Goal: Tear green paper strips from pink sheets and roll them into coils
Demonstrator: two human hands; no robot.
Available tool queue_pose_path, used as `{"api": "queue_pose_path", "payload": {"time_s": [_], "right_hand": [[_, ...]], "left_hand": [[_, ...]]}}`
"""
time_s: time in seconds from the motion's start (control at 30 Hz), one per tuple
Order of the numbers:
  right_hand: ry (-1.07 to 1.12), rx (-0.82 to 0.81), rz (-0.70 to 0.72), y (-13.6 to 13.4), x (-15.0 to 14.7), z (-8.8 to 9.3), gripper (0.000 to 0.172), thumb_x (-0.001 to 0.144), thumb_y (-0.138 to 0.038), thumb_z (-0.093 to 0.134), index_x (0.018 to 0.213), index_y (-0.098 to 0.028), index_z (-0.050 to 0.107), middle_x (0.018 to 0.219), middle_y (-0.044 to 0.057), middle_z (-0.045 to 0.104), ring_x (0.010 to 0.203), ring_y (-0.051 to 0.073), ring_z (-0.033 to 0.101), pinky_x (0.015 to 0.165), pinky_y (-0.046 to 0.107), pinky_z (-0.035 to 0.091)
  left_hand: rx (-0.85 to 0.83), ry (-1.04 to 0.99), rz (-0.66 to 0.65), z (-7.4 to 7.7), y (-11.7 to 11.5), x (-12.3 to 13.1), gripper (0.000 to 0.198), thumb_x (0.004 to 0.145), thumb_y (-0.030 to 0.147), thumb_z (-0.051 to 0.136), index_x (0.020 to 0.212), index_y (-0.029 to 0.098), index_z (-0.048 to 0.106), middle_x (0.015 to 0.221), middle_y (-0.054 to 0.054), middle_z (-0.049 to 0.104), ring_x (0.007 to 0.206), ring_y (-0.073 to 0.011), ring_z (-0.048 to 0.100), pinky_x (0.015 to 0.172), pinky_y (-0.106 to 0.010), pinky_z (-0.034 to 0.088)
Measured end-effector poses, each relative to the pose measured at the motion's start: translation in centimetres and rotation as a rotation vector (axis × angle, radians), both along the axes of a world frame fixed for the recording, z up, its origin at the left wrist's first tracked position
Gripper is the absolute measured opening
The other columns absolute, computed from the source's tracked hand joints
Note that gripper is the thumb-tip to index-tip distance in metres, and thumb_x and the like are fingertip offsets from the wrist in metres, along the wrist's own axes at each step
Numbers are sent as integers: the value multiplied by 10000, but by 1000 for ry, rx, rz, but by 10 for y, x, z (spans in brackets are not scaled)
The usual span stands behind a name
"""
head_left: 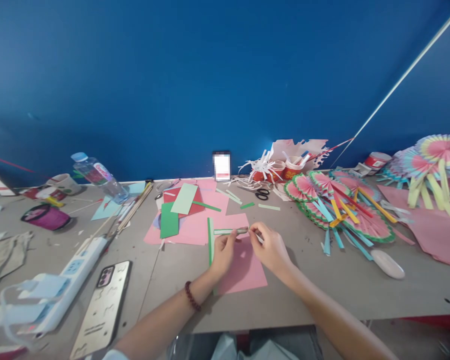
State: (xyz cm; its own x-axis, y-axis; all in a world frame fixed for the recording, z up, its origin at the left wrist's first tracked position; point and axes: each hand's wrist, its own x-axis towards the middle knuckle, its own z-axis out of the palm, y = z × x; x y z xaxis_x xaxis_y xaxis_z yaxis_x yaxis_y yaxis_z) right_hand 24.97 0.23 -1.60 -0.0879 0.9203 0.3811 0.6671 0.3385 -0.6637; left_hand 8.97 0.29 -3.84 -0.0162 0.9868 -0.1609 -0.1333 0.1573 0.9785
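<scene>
My left hand [222, 252] and my right hand [270, 246] meet over a pink paper sheet [243, 272] near the middle of the grey table [322, 290]. Both pinch a thin pale green paper strip [228, 231] between fingertips, the left from the left side, the right at its right end. A darker green strip [210, 240] lies just left of the left hand. A beaded bracelet [192, 296] is on my left wrist.
Pink, red and green paper sheets [183, 210] lie behind the hands, with scissors [261, 193] and paper cups [285, 169] farther back. Folded paper fans [333, 205] fill the right side. A phone [101, 307], power strip [60, 285] and water bottle [97, 175] lie left.
</scene>
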Motion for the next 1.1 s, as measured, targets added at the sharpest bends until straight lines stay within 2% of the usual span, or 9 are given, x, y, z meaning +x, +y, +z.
{"api": "queue_pose_path", "payload": {"time_s": [0.13, 0.3, 0.47, 0.67, 0.83, 1.1], "right_hand": [[48, -31, 9, 1, 1, 0, 170, 935, -330, 485, 844, -242, 598, 748, 36, 747, 664, 208, 704, 625, 277, 465], [60, -30, 5, 1, 0, -4, 181, 935, -343, 495, 860, -237, 622, 735, 31, 746, 631, 193, 684, 615, 271, 461], [-85, 22, -52, -2, -4, -7, 148, 913, -269, 499, 814, -233, 603, 706, 18, 728, 601, 168, 653, 561, 241, 357], [-210, 116, -107, -5, -11, -6, 154, 895, -187, 465, 765, -223, 540, 654, 14, 673, 536, 157, 583, 535, 259, 269], [-259, 158, -90, -5, -12, -5, 177, 929, -191, 434, 777, -228, 517, 675, 18, 666, 547, 165, 587, 541, 268, 271], [-227, 152, -76, -4, -12, -6, 166, 928, -205, 414, 774, -245, 460, 665, 18, 639, 539, 181, 573, 537, 271, 282]], "left_hand": [[52, 110, -2, 6, -1, 1, 477, 740, 682, 741, 600, 227, 747, 644, -65, 736, 823, -295, 727, 830, -384, 581], [62, 49, -3, 10, 1, 4, 396, 679, 589, 847, 762, 202, 835, 889, -123, 817, 941, -373, 748, 923, -494, 576], [141, 9, 8, 11, -6, 5, 292, 749, 485, 843, 881, 225, 850, 1015, -117, 817, 1047, -358, 745, 975, -493, 582], [211, 35, 7, 9, -13, 8, 266, 809, 460, 804, 928, 226, 851, 1041, -102, 816, 1046, -326, 759, 982, -459, 605], [193, 36, 19, 4, -10, 9, 306, 758, 468, 830, 915, 206, 846, 1020, -117, 818, 1027, -336, 767, 946, -473, 622], [248, 83, 3, 3, -8, 9, 329, 792, 480, 795, 931, 186, 843, 1003, -128, 818, 972, -332, 779, 895, -464, 637]]}}
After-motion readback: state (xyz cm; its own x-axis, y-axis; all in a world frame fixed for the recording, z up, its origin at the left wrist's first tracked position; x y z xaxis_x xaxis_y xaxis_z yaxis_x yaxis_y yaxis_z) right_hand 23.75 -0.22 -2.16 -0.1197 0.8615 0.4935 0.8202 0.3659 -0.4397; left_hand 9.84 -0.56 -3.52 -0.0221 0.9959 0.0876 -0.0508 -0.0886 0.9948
